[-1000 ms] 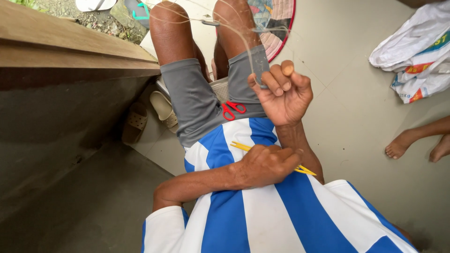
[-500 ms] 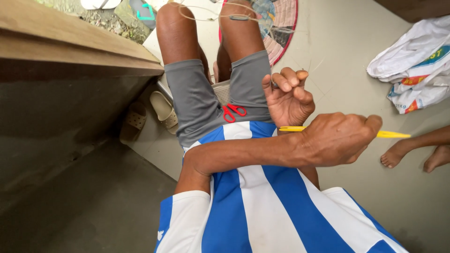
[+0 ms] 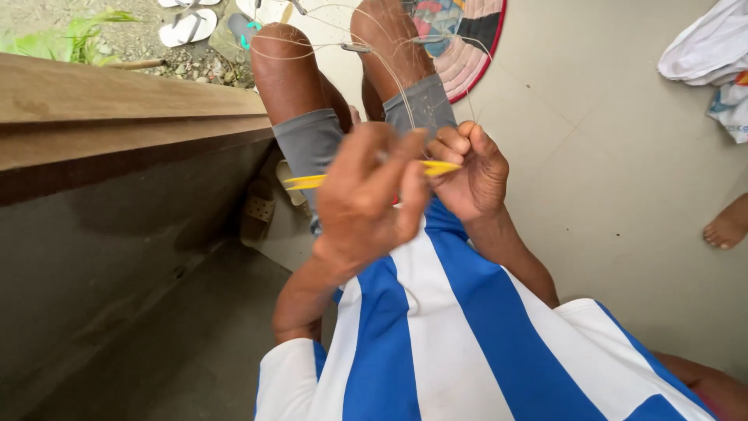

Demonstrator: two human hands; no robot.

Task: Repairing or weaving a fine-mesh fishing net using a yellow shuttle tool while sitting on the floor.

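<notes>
A person sits on a pale floor (image 3: 608,195), seen from above, wearing a blue and white striped shirt (image 3: 436,335) and grey shorts (image 3: 312,144), knees raised in front.

The left hand (image 3: 366,199) is in the middle of the view, back toward the camera, fingers curled around a thin yellow tool (image 3: 312,182). The tool lies almost level, one pointed end sticking out to the left of this hand, the other end showing yellow on the right, where it meets the right hand (image 3: 467,171).

The right hand is just beside the left, touching it. Its fingers are bunched tightly, pinching the yellow tip together with fine pale thread (image 3: 389,74). Several strands of this thread run up from the hands toward the knees and loop across them.

To the left stands a dark wooden bench (image 3: 117,109), with sandals (image 3: 187,27) on gravel beyond it and another sandal (image 3: 257,210) in shadow below. A round woven mat (image 3: 467,54) with a red rim lies beyond the knees. At the right edge are a bundle of white cloth (image 3: 701,54) and another person's bare foot (image 3: 728,226).
</notes>
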